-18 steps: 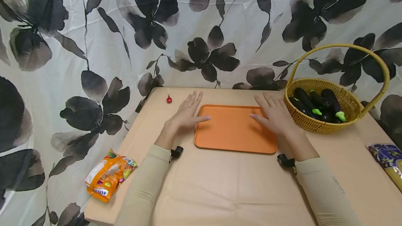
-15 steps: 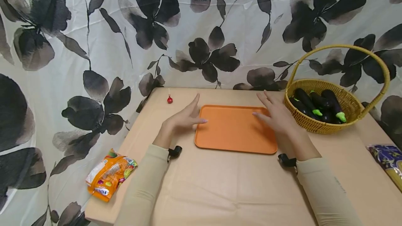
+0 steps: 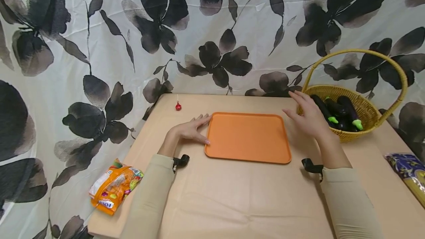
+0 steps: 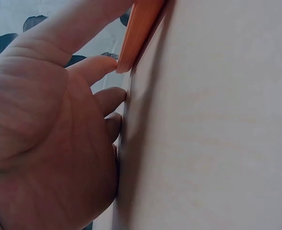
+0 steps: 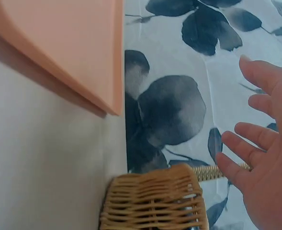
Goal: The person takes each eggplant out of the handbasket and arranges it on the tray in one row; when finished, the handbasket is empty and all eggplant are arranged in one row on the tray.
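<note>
An orange rectangular tray point(image 3: 247, 137) lies flat on the table. At its left edge rests my left hand point(image 3: 187, 130), thumb and fingertips at the rim. The left wrist view shows that hand point(image 4: 50, 129) with relaxed fingers, the index tip against the tray's edge point(image 4: 140, 36). Over on the right, my right hand point(image 3: 308, 119) hovers with spread fingers beside the wicker basket point(image 3: 369, 113), partly covering its left side. Several dark eggplants point(image 3: 346, 108) with green caps lie in the basket. In the right wrist view the right hand point(image 5: 270, 153) holds nothing.
The basket's tall handle point(image 3: 358, 51) arches above it. An orange snack bag point(image 3: 116, 187) lies at the table's left edge, a blue and yellow packet point(image 3: 408, 176) at the right. A small red trinket point(image 3: 178, 106) is near the back left. A floral curtain point(image 3: 212, 28) hangs behind.
My right hand has moved right, away from the tray toward the basket. My left hand has shifted slightly left and lower, down to the tray's edge. The tray stays put.
</note>
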{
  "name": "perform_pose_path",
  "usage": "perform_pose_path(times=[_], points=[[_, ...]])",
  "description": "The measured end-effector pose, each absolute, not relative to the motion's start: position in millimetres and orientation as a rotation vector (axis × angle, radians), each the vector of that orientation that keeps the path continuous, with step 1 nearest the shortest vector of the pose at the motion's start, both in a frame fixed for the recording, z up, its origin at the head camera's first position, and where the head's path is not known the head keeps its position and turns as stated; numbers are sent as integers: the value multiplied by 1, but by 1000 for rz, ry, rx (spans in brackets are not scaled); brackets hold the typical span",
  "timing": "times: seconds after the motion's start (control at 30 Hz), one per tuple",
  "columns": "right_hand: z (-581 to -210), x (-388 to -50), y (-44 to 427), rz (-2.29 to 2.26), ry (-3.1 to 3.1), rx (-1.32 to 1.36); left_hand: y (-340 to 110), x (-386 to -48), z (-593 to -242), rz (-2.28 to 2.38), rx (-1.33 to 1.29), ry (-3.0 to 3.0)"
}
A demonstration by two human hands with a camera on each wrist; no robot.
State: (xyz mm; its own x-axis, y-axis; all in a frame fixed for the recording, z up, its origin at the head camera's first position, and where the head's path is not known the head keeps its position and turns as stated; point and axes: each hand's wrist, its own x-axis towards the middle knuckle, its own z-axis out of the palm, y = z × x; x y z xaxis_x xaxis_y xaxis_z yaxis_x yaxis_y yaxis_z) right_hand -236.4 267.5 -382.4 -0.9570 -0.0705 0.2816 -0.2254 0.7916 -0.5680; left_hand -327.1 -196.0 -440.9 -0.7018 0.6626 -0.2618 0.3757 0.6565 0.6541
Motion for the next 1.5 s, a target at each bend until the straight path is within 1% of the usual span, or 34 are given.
perform_pose_path(times=[0.2, 0.5, 0.7, 0.87, 1.03, 1.23, 1.5], points=[[-372, -231, 277, 892, -2720, 184, -199, -328, -439, 798, 830, 2350], [-359, -221, 310, 846, -2709, 61, -207, -327, -438, 801, 822, 2328], [-361, -225, 341, 707, -2819, -8, -206, -326, -437, 791, 817, 2334], [-361, -230, 364, 543, -2959, 11, -207, -325, -437, 792, 800, 2334], [-362, -235, 380, 474, -3038, 22, -206, -326, -438, 778, 798, 2345], [-368, -236, 392, 500, -3106, -43, -203, -327, -440, 779, 804, 2344], [-371, -236, 393, 496, -3147, -123, -204, -327, -443, 745, 815, 2356]])
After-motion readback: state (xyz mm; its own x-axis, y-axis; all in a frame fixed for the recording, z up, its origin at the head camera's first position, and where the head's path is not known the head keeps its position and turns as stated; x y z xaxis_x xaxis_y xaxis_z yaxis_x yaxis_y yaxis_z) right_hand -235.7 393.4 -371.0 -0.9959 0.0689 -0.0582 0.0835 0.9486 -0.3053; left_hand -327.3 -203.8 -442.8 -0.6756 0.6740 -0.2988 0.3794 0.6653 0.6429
